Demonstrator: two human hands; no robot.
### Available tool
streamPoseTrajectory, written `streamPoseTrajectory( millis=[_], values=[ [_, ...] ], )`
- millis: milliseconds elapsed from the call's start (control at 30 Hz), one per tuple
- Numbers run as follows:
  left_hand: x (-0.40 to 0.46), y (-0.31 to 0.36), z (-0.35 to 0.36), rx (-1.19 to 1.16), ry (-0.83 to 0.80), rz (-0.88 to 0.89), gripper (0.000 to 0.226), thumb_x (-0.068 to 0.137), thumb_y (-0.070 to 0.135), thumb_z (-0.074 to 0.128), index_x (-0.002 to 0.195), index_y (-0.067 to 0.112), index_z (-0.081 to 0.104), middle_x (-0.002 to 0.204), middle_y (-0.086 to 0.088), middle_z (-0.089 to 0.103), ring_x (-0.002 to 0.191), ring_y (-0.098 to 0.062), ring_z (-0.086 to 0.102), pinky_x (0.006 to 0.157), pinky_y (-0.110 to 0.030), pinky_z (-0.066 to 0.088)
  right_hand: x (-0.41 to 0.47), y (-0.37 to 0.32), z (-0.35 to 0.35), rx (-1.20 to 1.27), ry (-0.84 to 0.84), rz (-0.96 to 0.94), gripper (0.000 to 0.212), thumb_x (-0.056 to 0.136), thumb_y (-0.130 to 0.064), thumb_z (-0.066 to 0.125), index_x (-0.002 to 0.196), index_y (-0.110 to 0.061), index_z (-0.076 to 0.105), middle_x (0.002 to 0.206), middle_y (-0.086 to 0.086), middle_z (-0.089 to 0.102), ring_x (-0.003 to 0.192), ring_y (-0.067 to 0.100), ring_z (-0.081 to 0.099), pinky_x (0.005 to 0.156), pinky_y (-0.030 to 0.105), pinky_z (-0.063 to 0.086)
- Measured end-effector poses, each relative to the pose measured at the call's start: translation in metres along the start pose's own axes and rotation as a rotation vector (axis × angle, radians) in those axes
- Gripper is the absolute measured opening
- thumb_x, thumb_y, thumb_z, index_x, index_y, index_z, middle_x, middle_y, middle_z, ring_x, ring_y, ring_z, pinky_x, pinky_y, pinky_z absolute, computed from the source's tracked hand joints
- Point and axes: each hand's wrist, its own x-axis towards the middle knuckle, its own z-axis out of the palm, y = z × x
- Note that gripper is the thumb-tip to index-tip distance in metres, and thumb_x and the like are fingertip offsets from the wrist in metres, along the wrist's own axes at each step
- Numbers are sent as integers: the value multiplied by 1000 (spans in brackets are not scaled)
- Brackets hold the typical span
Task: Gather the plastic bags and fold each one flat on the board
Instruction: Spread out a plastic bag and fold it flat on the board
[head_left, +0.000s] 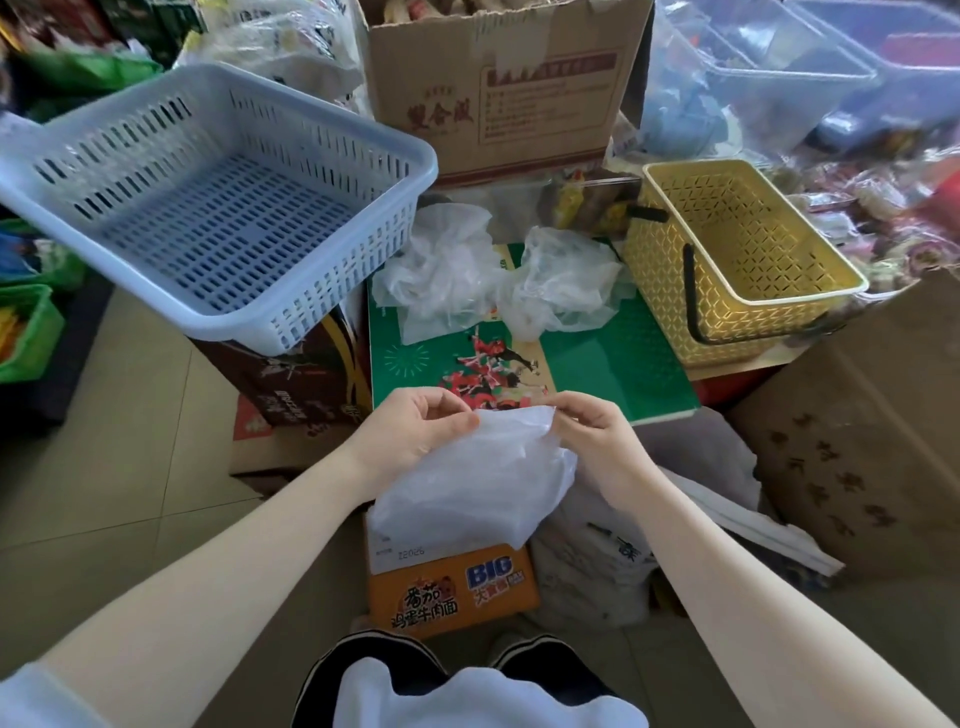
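Observation:
A thin white plastic bag (478, 483) hangs between my hands, just in front of the near edge of the green board (618, 364). My left hand (415, 431) pinches its top edge at the left, and my right hand (592, 431) pinches the top edge at the right. The bag droops down crumpled over an orange carton. Two more crumpled clear bags lie on the far part of the board: one at the left (441, 265) and one at the right (561, 286), touching each other.
A pale blue slotted basket (218, 182) sits on a dark box left of the board. A yellow basket (737, 260) with black handles stands at the right. A cardboard box (498, 88) rises behind. An orange noodle carton (452, 587) lies below my hands; a large carton (857, 447) is at the right.

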Motion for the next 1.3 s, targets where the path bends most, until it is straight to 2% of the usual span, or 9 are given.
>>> streamPoseTrajectory(
  millis=[200,333,400,533,700,800,967,1100,1300],
  values=[
    [-1,-6,12,121,-112,-23,19,88,29,56,77,15,61,63,7,54,59,-8,47,61,-17,40,4,8,-8,-2,101,106,23,94,-6,47,82,-17,63,74,4,63,64,21,55,55,26,42],
    [3,-10,23,147,67,14,22,96,26,45,80,16,56,73,2,50,68,-7,45,66,-18,38,4,-2,-1,-207,286,-42,22,90,-5,45,101,-20,57,102,3,60,93,18,57,81,29,45],
    [4,-9,27,183,168,44,20,95,25,46,83,13,56,77,-2,52,70,-9,45,62,-13,37,1,-12,0,-163,351,-113,18,95,-16,44,79,-15,52,77,-2,52,71,9,48,66,21,36],
    [3,-9,32,313,235,168,14,92,23,53,82,14,55,72,2,55,60,2,46,58,-10,37,-3,-22,5,-203,225,-103,47,93,-43,47,61,-14,30,55,-7,26,50,8,25,49,20,19],
    [6,-11,28,427,459,266,15,91,23,54,80,13,53,70,-5,56,60,-11,47,56,-16,36,-4,-20,3,-200,-45,-148,37,80,-45,60,104,-17,66,102,-2,69,99,15,63,85,32,50],
    [6,-7,20,392,579,262,15,92,22,52,82,10,53,72,-7,58,63,-14,50,56,-14,36,-2,-12,-2,-152,-95,-100,16,87,-19,60,98,-9,66,94,11,70,89,26,65,80,42,50],
    [-1,-18,13,661,27,49,17,87,34,59,90,18,61,81,-3,66,73,-18,59,66,-24,43,6,-10,3,-211,41,-67,17,89,-11,56,76,-1,58,67,10,56,63,19,46,63,34,37],
    [5,-4,13,539,48,229,31,84,29,64,112,21,53,104,12,57,93,5,52,77,-2,38,7,-18,7,-265,-7,-87,14,84,-13,65,72,-8,62,60,0,60,60,15,52,64,31,43],
    [19,4,20,480,57,332,10,87,20,62,84,11,58,73,-4,59,66,-15,51,64,-22,42,-3,-17,8,-306,93,-213,13,87,-15,61,82,-16,49,78,-2,61,72,14,53,68,31,44]
  ],
)
